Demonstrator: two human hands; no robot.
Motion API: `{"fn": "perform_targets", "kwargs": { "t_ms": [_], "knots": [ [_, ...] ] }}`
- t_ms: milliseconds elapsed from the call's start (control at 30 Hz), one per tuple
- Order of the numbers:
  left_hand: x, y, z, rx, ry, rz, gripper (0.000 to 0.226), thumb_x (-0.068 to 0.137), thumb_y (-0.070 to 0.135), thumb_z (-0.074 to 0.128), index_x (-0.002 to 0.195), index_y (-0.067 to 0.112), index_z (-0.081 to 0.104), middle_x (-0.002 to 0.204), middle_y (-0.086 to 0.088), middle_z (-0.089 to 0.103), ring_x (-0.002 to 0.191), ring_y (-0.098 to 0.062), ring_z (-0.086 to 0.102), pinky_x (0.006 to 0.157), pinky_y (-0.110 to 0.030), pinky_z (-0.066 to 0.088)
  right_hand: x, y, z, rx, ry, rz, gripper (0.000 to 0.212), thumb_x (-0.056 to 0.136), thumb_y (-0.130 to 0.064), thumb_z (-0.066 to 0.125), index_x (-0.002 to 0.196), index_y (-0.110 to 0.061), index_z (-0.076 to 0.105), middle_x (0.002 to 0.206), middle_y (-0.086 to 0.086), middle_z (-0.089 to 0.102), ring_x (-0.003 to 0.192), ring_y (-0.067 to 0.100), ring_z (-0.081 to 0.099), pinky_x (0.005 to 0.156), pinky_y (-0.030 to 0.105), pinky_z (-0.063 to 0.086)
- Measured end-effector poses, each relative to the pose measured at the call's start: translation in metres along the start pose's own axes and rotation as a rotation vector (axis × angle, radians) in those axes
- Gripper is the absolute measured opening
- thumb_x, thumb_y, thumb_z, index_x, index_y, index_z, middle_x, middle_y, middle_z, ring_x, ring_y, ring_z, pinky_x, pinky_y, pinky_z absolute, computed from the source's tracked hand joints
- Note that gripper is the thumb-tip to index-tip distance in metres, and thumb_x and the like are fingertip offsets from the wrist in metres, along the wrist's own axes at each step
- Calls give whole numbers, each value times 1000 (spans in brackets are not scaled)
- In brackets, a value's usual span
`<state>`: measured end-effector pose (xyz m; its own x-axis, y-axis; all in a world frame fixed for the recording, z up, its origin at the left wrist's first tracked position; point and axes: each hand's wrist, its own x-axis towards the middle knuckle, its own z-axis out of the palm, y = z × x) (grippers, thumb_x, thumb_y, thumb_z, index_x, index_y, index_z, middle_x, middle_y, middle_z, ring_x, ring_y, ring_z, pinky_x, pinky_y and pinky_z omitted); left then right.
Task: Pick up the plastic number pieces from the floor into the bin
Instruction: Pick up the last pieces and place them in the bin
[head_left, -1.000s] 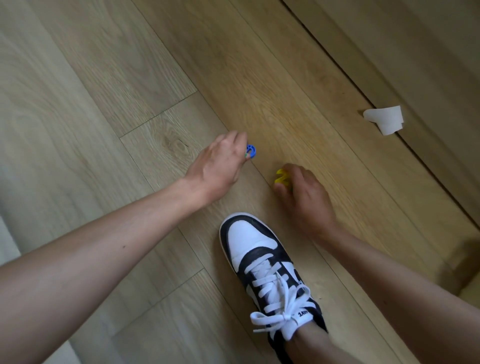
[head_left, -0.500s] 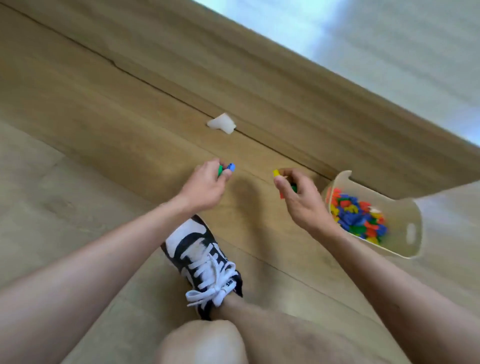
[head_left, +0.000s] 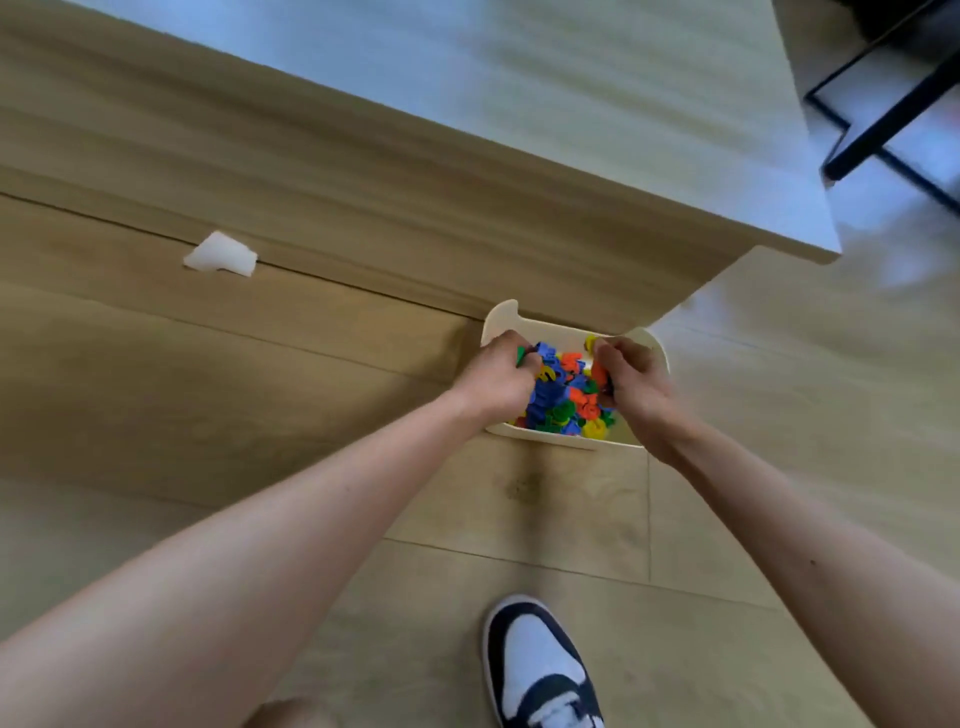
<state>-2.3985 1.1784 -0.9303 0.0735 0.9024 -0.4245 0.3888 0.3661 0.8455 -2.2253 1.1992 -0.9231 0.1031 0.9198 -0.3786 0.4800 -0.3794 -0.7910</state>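
- Two bare hands are seen in the head view, both reached forward over a cream plastic bin (head_left: 540, 326) that stands on the wood-look floor (head_left: 208, 395) against the base of a pale wooden cabinet (head_left: 415, 208).
- The left hand (head_left: 498, 378) is held over the bin's left side with its fingers curled together; a green piece (head_left: 521, 356) shows at its fingertips, and whether it is clamped on that piece cannot be told.
- The right hand (head_left: 631, 382) is held over the bin's right side, fingers bent inward; an orange piece (head_left: 599, 373) is seen against its palm and a yellow piece (head_left: 590, 342) just beside its thumb, but a firm grip on either cannot be told.
- The plastic number pieces (head_left: 563, 400) are heaped inside the bin between the two hands, in blue, orange, green and yellow; no single numeral can be read through the blur.
- A crumpled white scrap (head_left: 221, 253) is seen on the floor at the foot of the cabinet, well apart from the bin to the left.
- A black-and-white sneaker (head_left: 537, 670) is planted on the floor near the bottom edge, nearer the camera than the bin; no brand mark or writing is legible on it.
- A black metal frame (head_left: 883, 109) is partly visible at the upper right, blurred.
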Motion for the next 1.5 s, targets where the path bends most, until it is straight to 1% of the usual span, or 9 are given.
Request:
{"fn": "perform_targets", "kwargs": {
  "t_ms": [233,433,633,800,933,1033,1200,1400,1500],
  "knots": [
    [33,-12,24,30,62,-78,22,99,21,41,117,14,51,126,-8,55,89,-23,53,67,-26,38,18,20,7,83,-89,98,20,101,-22,50,109,-7,62,72,3,55,73,18,57,68,32,51],
    [40,-1,27,7,98,-73,24,95,19,40,114,22,55,122,-2,59,114,-23,54,97,-34,45,25,19,-6,214,-38,152,22,100,-14,48,108,-12,68,90,0,66,81,15,67,86,50,59],
    [43,11,24,-67,127,-23,30,95,13,40,117,17,60,116,0,60,97,-17,54,76,-22,40,26,21,-17,218,-5,144,28,99,-12,44,98,-13,72,120,11,67,115,24,61,92,51,56],
    [35,13,18,-111,207,45,25,94,8,43,109,12,62,109,-1,62,97,-16,58,71,-20,44,22,29,-24,219,13,71,23,100,-8,46,100,-8,69,113,12,70,110,25,66,87,43,60],
    [16,4,11,-25,286,197,21,88,6,50,103,14,62,106,2,63,98,-13,58,85,-25,46,14,38,-40,-85,173,-192,20,92,-4,52,98,-12,70,97,3,72,91,19,69,78,37,59],
    [8,-8,7,160,414,239,29,85,7,55,113,15,59,118,1,50,114,-18,48,96,-25,38,12,51,-48,-383,287,-353,26,84,-10,59,109,-13,65,107,1,63,96,19,61,82,41,54],
    [4,-21,13,202,349,27,61,86,14,58,143,21,38,131,-8,41,125,-22,40,102,-24,31,17,62,-44,-442,310,-134,49,85,-21,65,132,-15,52,128,10,49,111,28,57,92,45,52],
    [8,-6,12,77,329,-131,51,85,19,59,134,20,46,122,-4,62,112,-24,57,94,-38,49,16,50,-45,-266,300,14,49,86,-18,65,133,-16,52,124,15,60,90,20,55,86,37,50],
    [-4,8,5,55,345,-181,44,86,19,58,129,20,49,117,-3,64,107,-23,60,90,-37,51,2,41,-48,-224,267,-4,48,85,-15,64,132,-15,52,123,13,61,100,24,59,82,30,47]
  ]
}}
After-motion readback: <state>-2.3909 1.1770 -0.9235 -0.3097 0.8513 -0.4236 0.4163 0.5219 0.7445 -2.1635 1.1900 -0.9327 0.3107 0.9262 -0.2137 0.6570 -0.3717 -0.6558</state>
